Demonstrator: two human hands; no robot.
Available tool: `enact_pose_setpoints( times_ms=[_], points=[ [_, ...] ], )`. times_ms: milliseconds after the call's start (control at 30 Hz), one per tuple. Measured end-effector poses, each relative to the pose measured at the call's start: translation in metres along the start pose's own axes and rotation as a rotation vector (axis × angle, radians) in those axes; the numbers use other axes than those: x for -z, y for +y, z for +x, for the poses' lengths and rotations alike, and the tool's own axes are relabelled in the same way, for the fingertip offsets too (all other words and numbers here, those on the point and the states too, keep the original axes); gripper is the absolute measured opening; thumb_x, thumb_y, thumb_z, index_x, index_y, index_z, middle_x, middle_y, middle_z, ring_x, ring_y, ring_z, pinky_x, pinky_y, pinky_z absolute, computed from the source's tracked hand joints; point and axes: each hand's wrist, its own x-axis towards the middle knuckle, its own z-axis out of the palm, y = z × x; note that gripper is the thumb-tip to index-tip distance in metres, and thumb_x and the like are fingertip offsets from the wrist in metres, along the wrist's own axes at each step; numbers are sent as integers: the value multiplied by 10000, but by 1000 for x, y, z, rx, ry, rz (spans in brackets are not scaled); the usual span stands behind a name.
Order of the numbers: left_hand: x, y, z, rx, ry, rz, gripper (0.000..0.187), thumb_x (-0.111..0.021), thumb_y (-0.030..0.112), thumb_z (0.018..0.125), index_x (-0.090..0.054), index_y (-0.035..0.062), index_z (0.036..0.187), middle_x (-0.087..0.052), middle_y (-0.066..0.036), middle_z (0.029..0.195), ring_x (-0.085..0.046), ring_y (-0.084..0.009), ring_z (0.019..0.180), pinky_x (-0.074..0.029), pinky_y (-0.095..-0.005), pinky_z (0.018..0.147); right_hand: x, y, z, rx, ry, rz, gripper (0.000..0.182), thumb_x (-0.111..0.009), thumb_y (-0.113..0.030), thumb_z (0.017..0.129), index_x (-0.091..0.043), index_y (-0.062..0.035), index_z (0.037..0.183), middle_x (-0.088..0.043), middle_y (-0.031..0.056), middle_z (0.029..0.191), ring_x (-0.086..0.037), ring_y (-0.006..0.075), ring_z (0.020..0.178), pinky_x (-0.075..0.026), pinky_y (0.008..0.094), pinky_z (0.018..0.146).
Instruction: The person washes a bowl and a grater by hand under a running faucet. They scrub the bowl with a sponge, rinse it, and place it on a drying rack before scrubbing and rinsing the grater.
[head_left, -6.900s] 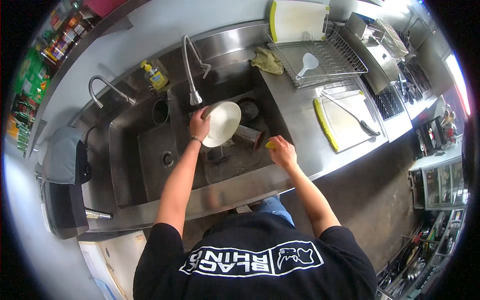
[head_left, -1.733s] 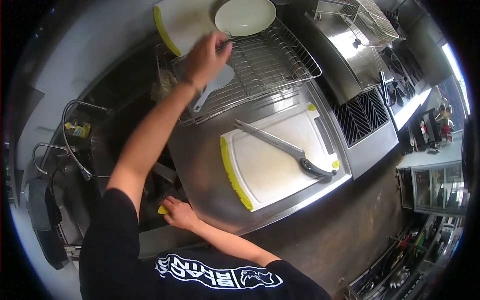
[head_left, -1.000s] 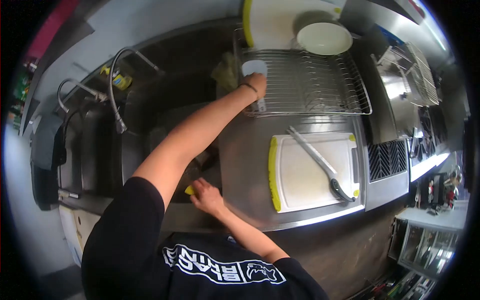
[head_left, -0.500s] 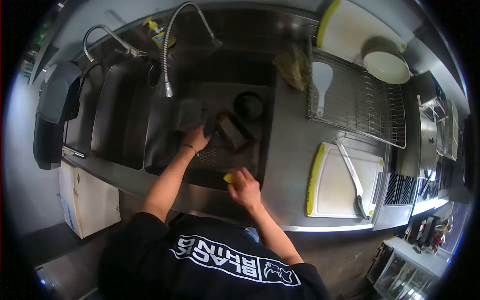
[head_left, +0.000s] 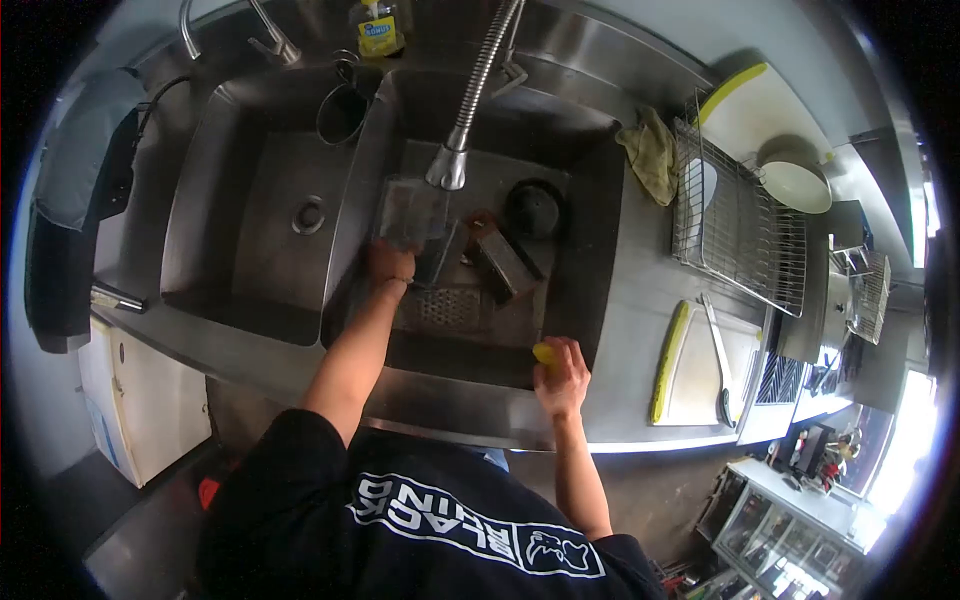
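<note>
Inside the right sink basin (head_left: 590, 290), my left hand (head_left: 391, 263) has its fingers wrapped on the lower edge of a clear plastic container (head_left: 414, 212). My right hand (head_left: 562, 375) pinches a yellow sponge (head_left: 544, 353) over the basin's front edge. A brown and grey block-shaped item (head_left: 503, 262) lies between my hands, beside a round black bowl (head_left: 535, 209). A perforated tray (head_left: 447, 308) rests on the basin floor. The metal spray head (head_left: 447, 168) hangs just above the container.
The left basin (head_left: 262, 215) has a drain and a dark cup (head_left: 342, 113) at its corner. Right of the sinks are a cloth (head_left: 650, 157), a wire rack (head_left: 745, 225), and a cutting board (head_left: 688, 365) with a knife (head_left: 718, 360). A soap bottle (head_left: 378, 32) stands behind.
The view has shifted, showing more of the left basin. My left hand now holds the clear container, which is raised into view. My right hand still holds the sponge near the front edge.
</note>
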Motion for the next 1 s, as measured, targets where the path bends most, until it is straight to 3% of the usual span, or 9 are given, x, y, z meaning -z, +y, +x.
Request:
enact_pose_setpoints(
  times_ms=[67, 133, 233, 433, 700, 833, 900, 933, 1000],
  points=[
    [-3, 14, -10, 31, 31, -155, 779, -580, 542, 762, -409, -36, 1254, -469, -225, 1232, -461, -363, 1128, -376, -432, 954, -5, 1, -1, -10, 48, -70, 381, -623, -56, 617, -568, -120, 989, -574, 84, 946, -591, 299, 842, -505, 382, 681],
    [-13, 27, -20, -153, -241, -63, 662, -583, 448, 790, -434, -16, 1238, -520, -216, 1161, -498, -366, 1082, -396, -447, 926, -7, 0, 0, -29, 66, -99, 378, -618, -54, 617, -566, -116, 986, -573, 84, 942, -589, 301, 842, -502, 383, 682],
    [-35, 20, -22, -331, -225, 57, 551, -602, 373, 811, -477, -2, 1194, -545, -235, 1105, -510, -377, 1058, -419, -450, 879, -7, -3, 1, -39, 101, -117, 366, -606, -51, 622, -565, -112, 981, -572, 84, 943, -586, 302, 845, -499, 384, 684],
    [-29, 16, -30, -357, -192, 69, 308, -550, 181, 835, -537, 29, 1103, -579, -208, 1043, -576, -365, 951, -499, -455, 754, -8, 2, 2, -126, 61, -73, 364, -605, -53, 649, -560, -120, 1004, -568, 87, 981, -580, 313, 870, -495, 391, 704],
    [39, 32, -40, -354, -223, 295, 205, -530, 189, 859, -617, 45, 975, -632, -181, 904, -615, -337, 859, -521, -442, 700, -33, 44, 22, -412, -225, 36, 364, -565, -136, 783, -478, -46, 1125, -569, 226, 973, -551, 406, 884, -461, 454, 766],
    [49, 19, -44, -291, -215, 331, 187, -520, 203, 859, -621, 54, 907, -641, -164, 874, -624, -331, 829, -519, -443, 692, -93, 97, 51, -564, -261, 41, 346, -568, -227, 815, -524, -32, 1097, -617, 199, 909, -606, 333, 801, -473, 400, 708],
    [52, 12, -43, -262, -204, 323, 187, -521, 208, 856, -619, 53, 896, -641, -163, 868, -623, -336, 824, -518, -444, 691, -105, 87, 79, -1069, -345, 583, 352, -597, -299, 802, -562, -48, 1046, -626, 123, 877, -606, 259, 758, -470, 377, 675],
    [49, 7, -42, -293, -167, 345, 193, -518, 215, 856, -617, 52, 887, -640, -165, 869, -622, -337, 825, -516, -446, 692, -124, 100, 85, -1065, -353, 582, 352, -597, -299, 802, -562, -48, 1046, -626, 123, 877, -606, 259, 758, -470, 377, 675],
    [48, 6, -41, -318, -124, 361, 200, -515, 222, 857, -616, 51, 877, -640, -167, 870, -621, -339, 825, -514, -447, 693, -178, 146, 87, -1336, -327, 1164, 310, -628, -302, 776, -586, -76, 984, -603, 62, 813, -584, 211, 726, -462, 372, 659]
  ],
)
